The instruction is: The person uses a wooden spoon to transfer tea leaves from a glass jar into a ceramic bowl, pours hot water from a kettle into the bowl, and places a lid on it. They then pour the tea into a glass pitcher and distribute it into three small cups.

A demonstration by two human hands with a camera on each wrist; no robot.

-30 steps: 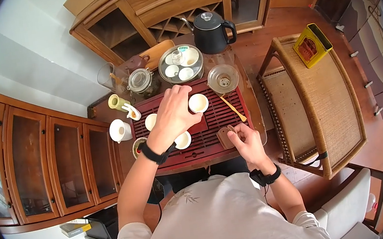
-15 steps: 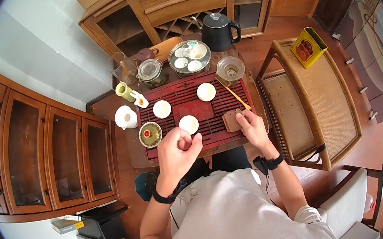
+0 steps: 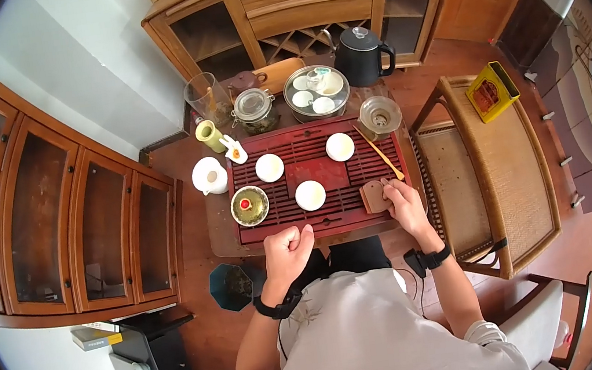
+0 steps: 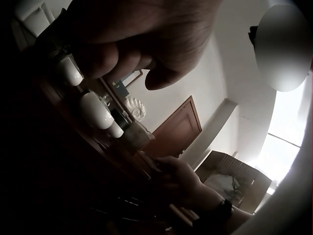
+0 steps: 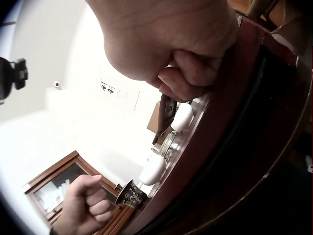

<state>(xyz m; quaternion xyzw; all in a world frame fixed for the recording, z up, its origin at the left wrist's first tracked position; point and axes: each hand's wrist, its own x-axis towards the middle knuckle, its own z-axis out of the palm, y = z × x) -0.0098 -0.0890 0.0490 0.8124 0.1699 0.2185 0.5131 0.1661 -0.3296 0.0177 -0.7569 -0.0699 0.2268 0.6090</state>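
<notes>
In the head view my left hand (image 3: 289,252) hovers at the front edge of the red slatted tea tray (image 3: 322,220), fingers curled into a loose fist with nothing visible in it. My right hand (image 3: 408,210) pinches the top of a small brown flat-sided block (image 3: 374,197) at the tray's front right corner. The block's exact kind cannot be told. Three white teacups stand on the tray: a back left cup (image 3: 269,167), a back right cup (image 3: 340,147) and a front middle cup (image 3: 310,196). A patterned lidded bowl (image 3: 261,214) with a red knob sits front left.
Behind the tray stand a lidded glass jar (image 3: 255,109), a round steel pot (image 3: 319,114) of cups and a black kettle (image 3: 364,62). A wooden tea scoop (image 3: 383,156) lies along the right side. A white pitcher (image 3: 208,177) is at left, a rattan cart (image 3: 523,172) at right.
My left hand has drawn back from beside the back right cup toward my body, its fingers curling in. My right hand has stayed at the brown block. The head view has shifted.
</notes>
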